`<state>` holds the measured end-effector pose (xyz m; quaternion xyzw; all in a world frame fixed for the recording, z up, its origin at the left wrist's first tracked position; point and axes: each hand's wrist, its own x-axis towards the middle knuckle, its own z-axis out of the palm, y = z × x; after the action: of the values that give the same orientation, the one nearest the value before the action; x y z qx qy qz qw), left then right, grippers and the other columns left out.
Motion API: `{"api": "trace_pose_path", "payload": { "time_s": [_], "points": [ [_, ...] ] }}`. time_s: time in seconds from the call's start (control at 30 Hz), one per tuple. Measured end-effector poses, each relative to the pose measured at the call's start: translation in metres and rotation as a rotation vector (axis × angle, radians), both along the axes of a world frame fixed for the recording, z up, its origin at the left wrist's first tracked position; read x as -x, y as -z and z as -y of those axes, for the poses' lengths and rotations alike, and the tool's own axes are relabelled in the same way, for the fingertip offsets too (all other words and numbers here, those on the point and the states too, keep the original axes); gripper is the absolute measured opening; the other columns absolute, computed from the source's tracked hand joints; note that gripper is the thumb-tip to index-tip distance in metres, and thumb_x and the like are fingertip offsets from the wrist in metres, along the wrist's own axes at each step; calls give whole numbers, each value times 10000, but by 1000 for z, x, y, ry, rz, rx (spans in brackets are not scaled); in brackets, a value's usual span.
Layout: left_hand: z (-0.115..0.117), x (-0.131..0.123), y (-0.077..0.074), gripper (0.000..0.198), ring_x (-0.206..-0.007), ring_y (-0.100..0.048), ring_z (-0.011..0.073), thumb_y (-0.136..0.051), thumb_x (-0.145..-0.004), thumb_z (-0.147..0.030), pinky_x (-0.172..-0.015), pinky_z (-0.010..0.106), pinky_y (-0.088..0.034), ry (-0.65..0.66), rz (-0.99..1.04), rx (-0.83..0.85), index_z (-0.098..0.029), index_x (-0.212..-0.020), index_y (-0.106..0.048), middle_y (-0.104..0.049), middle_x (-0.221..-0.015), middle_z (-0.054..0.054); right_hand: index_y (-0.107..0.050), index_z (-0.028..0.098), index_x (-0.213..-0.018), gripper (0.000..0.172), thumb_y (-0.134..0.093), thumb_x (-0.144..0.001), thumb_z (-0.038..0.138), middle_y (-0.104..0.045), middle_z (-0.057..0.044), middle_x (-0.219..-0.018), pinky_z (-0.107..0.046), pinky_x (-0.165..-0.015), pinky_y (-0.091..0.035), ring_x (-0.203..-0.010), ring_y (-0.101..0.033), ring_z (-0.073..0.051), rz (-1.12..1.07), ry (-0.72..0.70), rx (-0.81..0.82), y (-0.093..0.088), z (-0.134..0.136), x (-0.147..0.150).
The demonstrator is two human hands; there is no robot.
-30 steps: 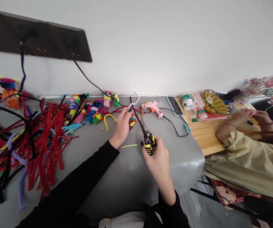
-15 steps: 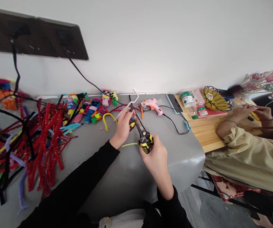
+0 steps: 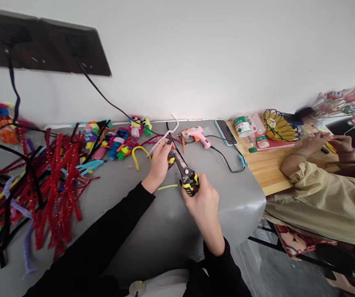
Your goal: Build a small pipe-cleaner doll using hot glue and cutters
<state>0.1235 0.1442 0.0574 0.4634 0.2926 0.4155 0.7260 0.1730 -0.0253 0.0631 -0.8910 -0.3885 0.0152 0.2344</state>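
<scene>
My left hand (image 3: pixel 160 164) pinches a pale lilac pipe cleaner (image 3: pixel 166 134), whose bent end sticks up toward the wall. My right hand (image 3: pixel 202 198) is wrapped round the black-and-yellow handles of cutting pliers (image 3: pixel 187 175). Their narrow jaws reach up to my left fingertips; whether they touch the pipe cleaner is hidden. A small colourful piece sits partly behind my left fingers. On the grey table (image 3: pixel 152 231) lie a short yellow-green piece of pipe cleaner (image 3: pixel 168 187), just below the hands, and a curved yellow pipe cleaner (image 3: pixel 136 156) to the left.
Red tinsel pipe cleaners (image 3: pixel 56 185) pile up at the left, with several small pipe-cleaner dolls (image 3: pixel 118 142) behind. A pink glue gun (image 3: pixel 197 135) with its cord and a phone (image 3: pixel 226 132) lie beyond my hands. At the right, a co-worker's sleeve (image 3: pixel 325 185) rests by a wooden table (image 3: pixel 254 165).
The view has shifted slightly, moving the whole scene a little left. Both hands keep their grips, and the pliers' jaws stay by my left fingertips.
</scene>
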Motion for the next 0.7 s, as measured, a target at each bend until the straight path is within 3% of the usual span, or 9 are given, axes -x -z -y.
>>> {"api": "trace_pose_path", "payload": {
  "time_s": [0.23, 0.4, 0.57, 0.7],
  "points": [
    [2, 1, -3, 329, -517, -417, 84, -744, -840, -457, -445, 180, -339, 45, -2, 76, -214, -755, -538, -504, -708, -30, -573, 249, -904, 145, -643, -829, 352, -720, -40, -699, -273, -567, -336, -587, -652, -231, -9, -21, -25, 11, 0, -7],
    [0, 1, -4, 297, -440, -386, 68, -692, -868, -454, -426, 195, -328, 97, 33, 131, -217, -790, -531, -495, -671, -46, -584, 244, -931, 163, -602, -834, 373, -703, -26, -728, -280, -598, -403, -612, -643, -221, -99, 7, -104, 5, -1, -12],
    [-1, -1, 2, 312, -478, -437, 82, -713, -880, -471, -439, 193, -357, 64, 24, 123, -222, -804, -541, -512, -687, -42, -588, 239, -991, 197, -601, -820, 337, -690, -27, -821, -298, -640, -470, -660, -628, -208, -122, -20, -180, -3, 2, -10],
    [0, -2, 7, 301, -561, -483, 98, -722, -887, -457, -484, 187, -388, 20, 0, 76, -216, -792, -570, -545, -729, -24, -610, 233, -1089, 264, -618, -831, 291, -725, -55, -911, -318, -697, -504, -736, -656, -226, -85, -87, -170, 0, 5, -4]
  ]
}}
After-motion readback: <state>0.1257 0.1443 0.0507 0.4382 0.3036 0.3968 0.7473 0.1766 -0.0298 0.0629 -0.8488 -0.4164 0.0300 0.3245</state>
